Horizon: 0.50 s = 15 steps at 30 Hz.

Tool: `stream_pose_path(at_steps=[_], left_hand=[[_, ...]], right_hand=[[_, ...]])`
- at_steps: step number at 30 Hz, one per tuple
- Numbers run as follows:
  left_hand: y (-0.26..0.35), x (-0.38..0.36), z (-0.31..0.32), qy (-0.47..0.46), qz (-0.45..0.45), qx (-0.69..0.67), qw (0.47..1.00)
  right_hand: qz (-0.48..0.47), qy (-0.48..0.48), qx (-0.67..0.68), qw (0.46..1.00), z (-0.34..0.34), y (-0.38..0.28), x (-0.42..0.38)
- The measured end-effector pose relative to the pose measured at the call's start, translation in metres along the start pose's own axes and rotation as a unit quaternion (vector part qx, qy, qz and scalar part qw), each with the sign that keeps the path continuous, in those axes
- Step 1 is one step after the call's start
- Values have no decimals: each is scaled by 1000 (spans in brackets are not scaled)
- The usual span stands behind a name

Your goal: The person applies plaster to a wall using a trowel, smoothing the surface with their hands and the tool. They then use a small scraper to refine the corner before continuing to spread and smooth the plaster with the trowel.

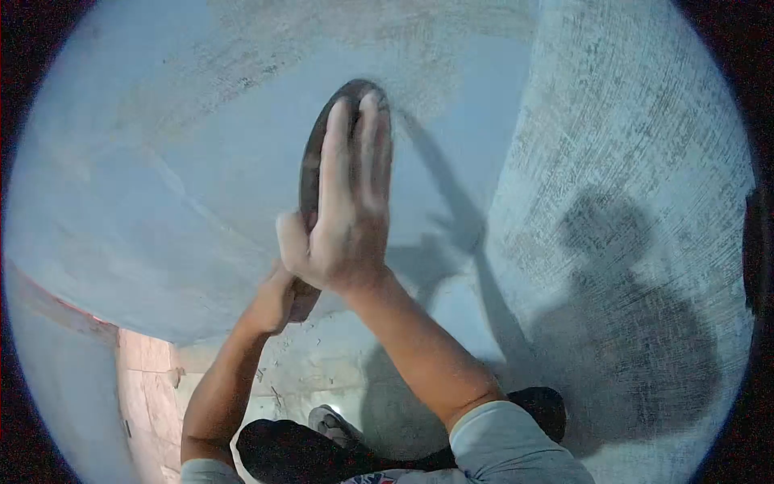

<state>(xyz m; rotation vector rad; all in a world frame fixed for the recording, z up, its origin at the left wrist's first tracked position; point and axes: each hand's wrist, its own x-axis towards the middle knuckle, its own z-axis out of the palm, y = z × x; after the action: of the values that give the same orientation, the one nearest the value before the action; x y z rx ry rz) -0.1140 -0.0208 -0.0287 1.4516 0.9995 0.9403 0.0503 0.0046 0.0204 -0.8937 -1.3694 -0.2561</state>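
Note:
A dark trowel with a rounded end is held up at the wall, its long side nearly upright in view. My left hand is closed around its lower end, mostly behind my right wrist. My right hand lies flat along the back of the trowel, fingers stretched toward its top and thumb out to the left. The wall under it has a smooth blue-grey coat with rougher, darker patches above.
A scratched, textured wall face is at the right and carries my shadow. Below are pale floor with bits of debris, my dark-clothed knees and a grey sandal. Light tiles or blocks show at lower left.

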Motion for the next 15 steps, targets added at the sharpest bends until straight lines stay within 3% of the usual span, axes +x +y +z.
stream_pose_path(at_steps=[3, 6, 8, 11, 13, 15], left_hand=[[18, 29, -3, -130, -133, -59, 981], [-13, 11, -12, -101, -108, -46, 988], [-10, -11, -7, -15, -154, -37, 987], [-38, -7, -23, -74, -106, -38, 991], [9, 5, 15, -51, -121, -33, 991], [37, 31, 28, -111, -124, -16, 986]], right_hand=[[-24, 25, -61, 998, -10, 16, 31], [6, -2, -56, 998, -3, 1, 11], [24, -55, -34, 998, 10, -5, -25], [25, -25, -11, 999, 12, 2, -40], [29, 16, -23, 999, -3, 13, -11], [30, 44, -48, 997, -21, 26, 14]])
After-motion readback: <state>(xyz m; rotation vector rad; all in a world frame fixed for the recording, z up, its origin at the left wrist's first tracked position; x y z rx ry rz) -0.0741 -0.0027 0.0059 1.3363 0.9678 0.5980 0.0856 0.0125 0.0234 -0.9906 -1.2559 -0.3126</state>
